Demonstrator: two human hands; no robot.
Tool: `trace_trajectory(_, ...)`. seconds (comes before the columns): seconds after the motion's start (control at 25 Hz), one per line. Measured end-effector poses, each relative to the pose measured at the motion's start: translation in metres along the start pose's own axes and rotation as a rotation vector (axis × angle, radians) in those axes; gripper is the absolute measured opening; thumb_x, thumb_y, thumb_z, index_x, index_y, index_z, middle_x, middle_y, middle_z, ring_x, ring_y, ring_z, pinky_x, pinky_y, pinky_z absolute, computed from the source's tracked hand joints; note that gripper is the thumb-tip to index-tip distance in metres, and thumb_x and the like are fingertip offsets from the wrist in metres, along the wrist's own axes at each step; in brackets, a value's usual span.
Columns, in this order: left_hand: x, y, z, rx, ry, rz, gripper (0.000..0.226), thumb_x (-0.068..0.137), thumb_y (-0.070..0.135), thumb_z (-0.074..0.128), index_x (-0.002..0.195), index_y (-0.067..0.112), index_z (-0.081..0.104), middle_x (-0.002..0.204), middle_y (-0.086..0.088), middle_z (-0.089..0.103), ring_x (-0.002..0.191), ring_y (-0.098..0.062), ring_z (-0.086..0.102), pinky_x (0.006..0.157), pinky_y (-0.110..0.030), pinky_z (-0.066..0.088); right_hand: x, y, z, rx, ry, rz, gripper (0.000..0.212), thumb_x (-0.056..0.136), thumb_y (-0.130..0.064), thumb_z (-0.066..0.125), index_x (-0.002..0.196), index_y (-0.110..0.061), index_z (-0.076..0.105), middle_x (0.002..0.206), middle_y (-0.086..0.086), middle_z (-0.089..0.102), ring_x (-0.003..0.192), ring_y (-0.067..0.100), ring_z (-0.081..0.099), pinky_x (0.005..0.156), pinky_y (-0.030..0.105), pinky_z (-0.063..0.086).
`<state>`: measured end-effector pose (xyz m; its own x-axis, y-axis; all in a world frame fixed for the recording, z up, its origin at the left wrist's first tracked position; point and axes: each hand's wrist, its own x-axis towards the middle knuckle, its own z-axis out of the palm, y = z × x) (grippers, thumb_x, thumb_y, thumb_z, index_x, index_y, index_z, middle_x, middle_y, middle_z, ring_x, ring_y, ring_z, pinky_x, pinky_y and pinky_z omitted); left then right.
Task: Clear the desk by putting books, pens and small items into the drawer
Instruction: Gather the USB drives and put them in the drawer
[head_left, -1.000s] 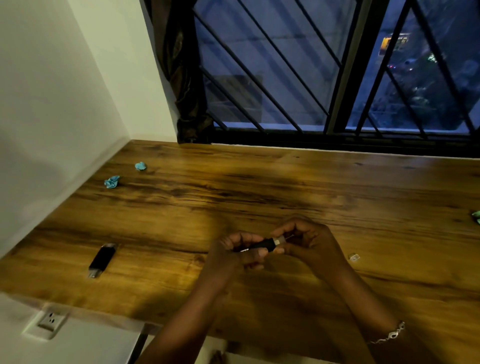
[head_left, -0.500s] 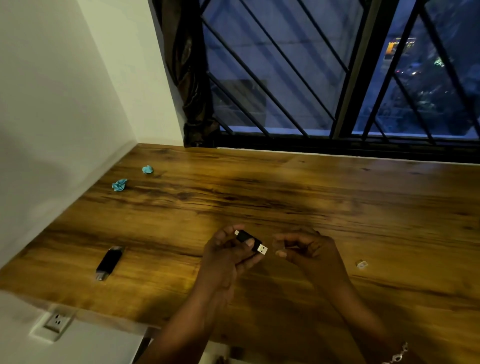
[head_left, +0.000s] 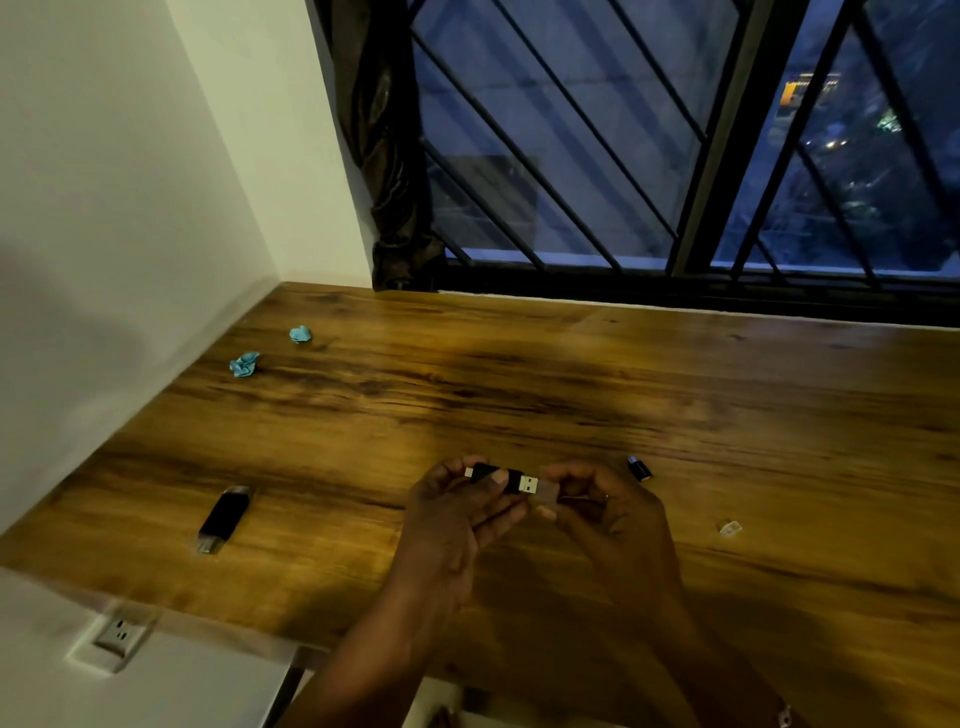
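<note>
My left hand pinches a black USB flash drive above the wooden desk, with its metal plug bare and pointing right. My right hand holds a small clear cap right at the plug's tip. A second black flash drive lies on the desk to the left. A small black piece lies just beyond my right hand. A tiny clear cap rests on the desk to the right. No drawer is in view.
Two crumpled blue paper scraps lie near the white wall at far left. A barred window and a dark curtain run along the desk's back edge. A wall socket sits below the desk's front left.
The cap came off the drive's plug half a second ago and the hands parted. Now my right hand has brought a clear cap back to the bare plug. A small black piece now shows beyond my right hand.
</note>
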<state>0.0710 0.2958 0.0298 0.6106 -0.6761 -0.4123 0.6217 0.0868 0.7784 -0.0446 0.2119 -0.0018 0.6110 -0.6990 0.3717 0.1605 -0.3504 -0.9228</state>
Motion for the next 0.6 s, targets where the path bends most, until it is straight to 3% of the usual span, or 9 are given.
trace_trajectory(0.08, -0.0012, -0.0003, -0.0009, 0.022, -0.014, 0.023, 0.018, 0.083, -0.007, 0.057, 0.097, 0.004, 0.054, 0.081, -0.015, 0.066, 0.058, -0.019, 0.07, 0.054, -0.027, 0.058, -0.0004, 0.0001, 0.0006, -0.025, -0.001, -0.01, 0.028, 0.065, -0.037, 0.068, 0.087, -0.054, 0.063, 0.091, -0.026, 0.063, 0.084, 0.0, 0.064, 0.071, 0.013, 0.052)
trace_trajectory(0.24, -0.0019, -0.0008, -0.0009, 0.064, 0.003, 0.077, 0.019, 0.081, -0.009, 0.059, 0.096, 0.003, 0.054, 0.082, -0.015, 0.064, 0.056, -0.018, 0.069, 0.051, -0.025, 0.057, -0.001, 0.0044, 0.0018, -0.13, -0.016, -0.039, 0.042, 0.073, 0.001, 0.072, 0.089, -0.037, 0.062, 0.091, -0.028, 0.061, 0.083, -0.006, 0.062, 0.07, 0.008, 0.05)
trace_trajectory(0.44, -0.0058, -0.0013, -0.003, 0.096, 0.021, 0.07, 0.021, 0.08, -0.003, 0.064, 0.098, 0.004, 0.056, 0.083, -0.013, 0.068, 0.059, -0.018, 0.07, 0.056, -0.027, 0.058, -0.0004, 0.006, 0.0046, -0.189, -0.009, -0.086, 0.026, 0.072, -0.018, 0.069, 0.094, -0.032, 0.064, 0.091, -0.022, 0.062, 0.085, -0.006, 0.062, 0.07, 0.006, 0.048)
trace_trajectory(0.6, -0.0086, -0.004, -0.0016, 0.11, 0.044, 0.064, 0.021, 0.079, -0.001, 0.066, 0.096, 0.004, 0.055, 0.083, -0.013, 0.068, 0.057, -0.015, 0.069, 0.053, -0.022, 0.057, -0.0012, 0.0034, 0.0068, -0.171, 0.021, -0.074, 0.032, 0.072, -0.005, 0.068, 0.087, -0.033, 0.06, 0.084, -0.018, 0.062, 0.082, -0.007, 0.062, 0.069, 0.005, 0.048)
